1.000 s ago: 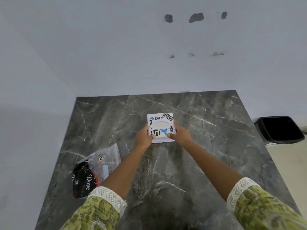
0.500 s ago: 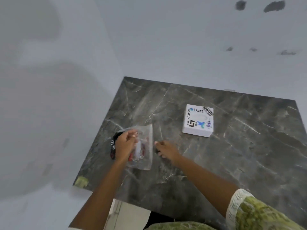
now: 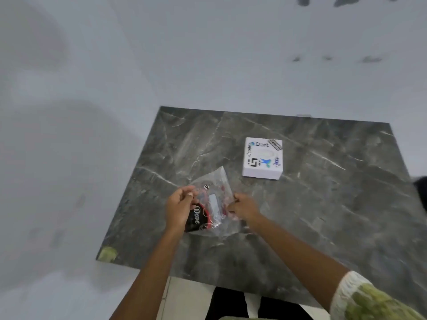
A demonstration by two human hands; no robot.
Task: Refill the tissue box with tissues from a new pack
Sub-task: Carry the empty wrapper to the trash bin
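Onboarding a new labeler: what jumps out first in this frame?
Both hands meet at the table's middle, the left hand and right hand gripping opposite edges of a clear plastic tissue pack with a black "Dove" label. Past them, toward the wall, a white sticker-covered tissue box stands alone on the dark marble table.

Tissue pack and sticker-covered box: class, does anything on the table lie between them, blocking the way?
Nothing visible does. The tissue pack, held by the left hand and right hand, is separated from the tissue box only by bare marble table.
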